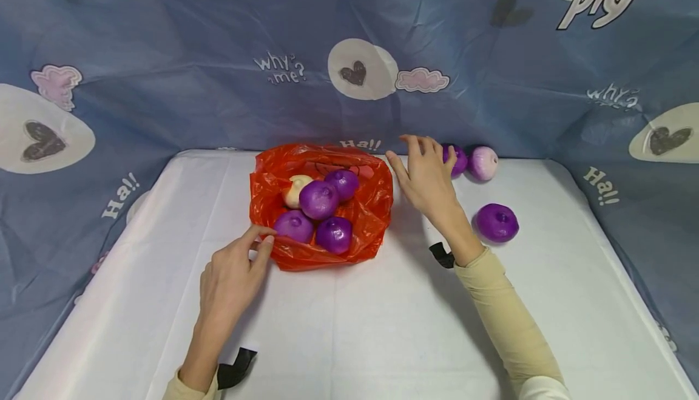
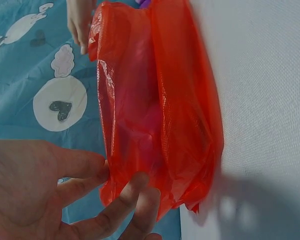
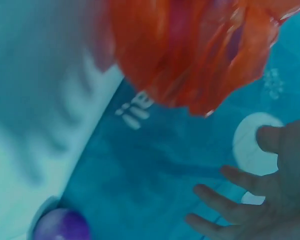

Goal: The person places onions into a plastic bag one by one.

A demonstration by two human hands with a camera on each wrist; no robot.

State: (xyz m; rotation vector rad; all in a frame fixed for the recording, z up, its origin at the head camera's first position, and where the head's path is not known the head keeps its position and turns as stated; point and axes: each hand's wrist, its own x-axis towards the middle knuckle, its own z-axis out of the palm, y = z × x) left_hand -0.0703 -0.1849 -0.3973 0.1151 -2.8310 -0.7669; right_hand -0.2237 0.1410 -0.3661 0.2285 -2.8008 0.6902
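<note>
A red plastic bag (image 1: 377, 206) lies with its mouth open on the white table. Inside are several purple onions (image 1: 319, 200) and a pale yellowish onion (image 1: 295, 191). My left hand (image 1: 232, 275) pinches the bag's near left rim between thumb and forefinger, beside a purple onion. In the left wrist view, fingers (image 2: 135, 190) lie against the bag's side. My right hand (image 1: 428, 178) is raised right of the bag, fingers spread and holding nothing. Just beyond it are a purple onion (image 1: 455, 161), partly hidden by the fingers, and a pinkish-white onion (image 1: 483, 164).
Another purple onion (image 1: 496, 223) sits apart on the right of the table (image 1: 338, 327). A blue printed cloth (image 1: 229, 102) hangs behind and along both sides. Black straps (image 1: 237, 368) hang near both wrists.
</note>
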